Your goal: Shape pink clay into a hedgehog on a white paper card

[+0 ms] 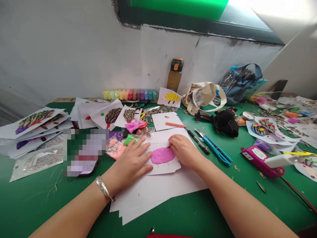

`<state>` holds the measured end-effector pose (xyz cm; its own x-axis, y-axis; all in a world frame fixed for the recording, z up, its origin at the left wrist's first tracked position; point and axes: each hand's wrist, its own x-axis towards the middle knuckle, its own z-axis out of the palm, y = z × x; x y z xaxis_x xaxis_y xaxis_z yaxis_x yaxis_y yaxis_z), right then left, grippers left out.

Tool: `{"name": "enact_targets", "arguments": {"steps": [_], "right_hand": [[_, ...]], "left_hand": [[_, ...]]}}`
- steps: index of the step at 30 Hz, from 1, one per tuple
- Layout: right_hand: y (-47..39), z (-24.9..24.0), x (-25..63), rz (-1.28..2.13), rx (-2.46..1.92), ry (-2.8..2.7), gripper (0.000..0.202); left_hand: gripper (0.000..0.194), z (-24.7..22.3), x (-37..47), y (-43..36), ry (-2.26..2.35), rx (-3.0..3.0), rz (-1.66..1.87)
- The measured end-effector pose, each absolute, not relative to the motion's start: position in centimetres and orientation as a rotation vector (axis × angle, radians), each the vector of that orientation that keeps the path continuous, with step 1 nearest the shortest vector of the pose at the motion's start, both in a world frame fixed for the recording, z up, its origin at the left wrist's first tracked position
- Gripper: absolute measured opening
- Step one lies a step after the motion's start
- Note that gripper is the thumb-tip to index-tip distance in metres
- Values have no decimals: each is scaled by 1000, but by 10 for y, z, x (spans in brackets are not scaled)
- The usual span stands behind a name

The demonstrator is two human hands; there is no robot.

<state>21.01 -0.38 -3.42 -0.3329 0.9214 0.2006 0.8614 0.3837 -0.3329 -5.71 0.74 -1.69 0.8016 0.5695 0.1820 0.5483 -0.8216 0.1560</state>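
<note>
A flat purple clay oval (162, 155) is spread on a small white sheet of paper (155, 170), with short pencil lines drawn below it. My left hand (131, 160) lies open beside the oval's left end, palm down and fingers spread, pressing on the paper. At the oval's upper right edge, the fingers of my right hand (183, 150) are pinched together. A small dark bit shows at their tips, too hidden to name. Larger white sheets (148, 195) lie beneath. An orange clay tool (175, 125) rests just beyond my right hand.
Right of the sheets lie a pen (198, 140) and a blue utility knife (214, 147). A magenta glue gun (262, 162) is farther right. Sunflower seeds (162, 110), clay packets (135, 125) and a bottle (174, 76) stand behind. Seed-covered pictures (34, 120) are stacked left.
</note>
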Motion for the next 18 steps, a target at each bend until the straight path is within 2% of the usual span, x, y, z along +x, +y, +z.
{"name": "enact_targets", "arguments": {"steps": [10, 18], "right_hand": [[-4, -40, 211, 188, -1573, -2355, 22], [-15, -29, 202, 103, -1708, -2427, 32]], "left_hand": [[25, -7, -59, 3, 977, 2918, 268], [21, -2, -53, -11, 994, 2949, 305]]}}
